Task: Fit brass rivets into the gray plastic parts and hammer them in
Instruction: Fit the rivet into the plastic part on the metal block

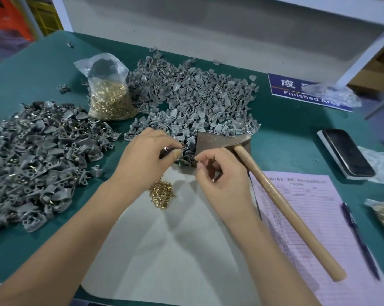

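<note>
Your left-hand fingers pinched a gray plastic part at the near edge of the unworked pile, while your right hand curled its fingers close beside it, whether holding a rivet I cannot tell. Loose brass rivets lay on the counter just below your hands, and the hammer rested to the right.

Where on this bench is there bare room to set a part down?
Free: white sheet between the forearms, below the loose rivets; green mat between hammer and phone. Crowded: both gray part piles, rivet bag.
</note>
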`<state>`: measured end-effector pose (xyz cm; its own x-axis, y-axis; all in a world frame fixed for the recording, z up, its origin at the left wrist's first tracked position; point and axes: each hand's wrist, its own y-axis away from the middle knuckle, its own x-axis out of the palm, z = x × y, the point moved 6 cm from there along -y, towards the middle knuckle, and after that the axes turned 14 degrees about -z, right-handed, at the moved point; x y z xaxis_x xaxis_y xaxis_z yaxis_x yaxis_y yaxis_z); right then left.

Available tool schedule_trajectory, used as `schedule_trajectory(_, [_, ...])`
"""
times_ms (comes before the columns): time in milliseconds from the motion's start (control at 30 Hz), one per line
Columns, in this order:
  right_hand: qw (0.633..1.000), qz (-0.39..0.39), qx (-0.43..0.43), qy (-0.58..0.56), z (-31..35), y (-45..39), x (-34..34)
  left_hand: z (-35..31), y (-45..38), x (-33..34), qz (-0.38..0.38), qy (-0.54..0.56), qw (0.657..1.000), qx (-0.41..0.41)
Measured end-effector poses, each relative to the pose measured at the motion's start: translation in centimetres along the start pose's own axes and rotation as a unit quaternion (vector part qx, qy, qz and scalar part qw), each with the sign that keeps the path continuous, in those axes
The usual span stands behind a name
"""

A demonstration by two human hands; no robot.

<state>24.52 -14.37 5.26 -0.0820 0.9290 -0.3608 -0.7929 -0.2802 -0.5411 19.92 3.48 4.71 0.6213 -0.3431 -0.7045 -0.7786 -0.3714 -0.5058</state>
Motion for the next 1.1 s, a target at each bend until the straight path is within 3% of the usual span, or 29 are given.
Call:
schedule_trajectory(100, [1.000, -0.011, 0.003, 0.003, -0.1, -0.2, -0.3, 0.1, -0.5, -0.3, -0.037, 0.026, 0.999, -0.026])
schedule_trajectory(233, [0.998, -0.056, 0.005, 0.002, -0.2, -0.7, -1.3, -0.5, -1.4, 0.4, -0.029, 0.166, 0.981, -0.094])
schedule_trajectory(467, [0.984, -0.164, 0.068, 0.003, -2.0, -1.4, -4.2, -3.2, -2.6, 2.7, -0.001, 0.218, 0.975, -0.044])
schedule_trajectory(600, [0.980, -0.175, 0.098, -0.016, -2.7, -1.6, -4.6, -3.3, -1.8, 3.5, 0.019, 0.224, 0.974, -0.025])
schedule_trajectory(767, [0.980, -0.174, 0.096, 0.003, -2.4, -1.8, -4.5, -2.8, -1.3, 3.3, 0.008, 0.276, 0.959, -0.064])
schedule_trajectory(900, [0.980, -0.172, 0.006, 0.104, -0.8, -1.7, -4.9, -2.9, -1.1, 3.3, 0.014, 0.230, 0.972, -0.050])
schedule_trajectory(967, [0.950, -0.220, -0.045, 0.217, 0.0, -1.8, -6.0, -2.9, -1.1, 3.4, 0.015, 0.210, 0.977, -0.042])
schedule_trajectory(1033, [0.930, -0.234, -0.055, 0.278, -0.1, -2.0, -6.8, -3.0, -1.0, 3.6, 0.007, 0.195, 0.980, -0.031])
schedule_trajectory(1100, [0.945, -0.188, -0.025, 0.267, -0.8, -2.3, -6.7, -3.3, -1.0, 3.7, -0.002, 0.178, 0.984, -0.016])
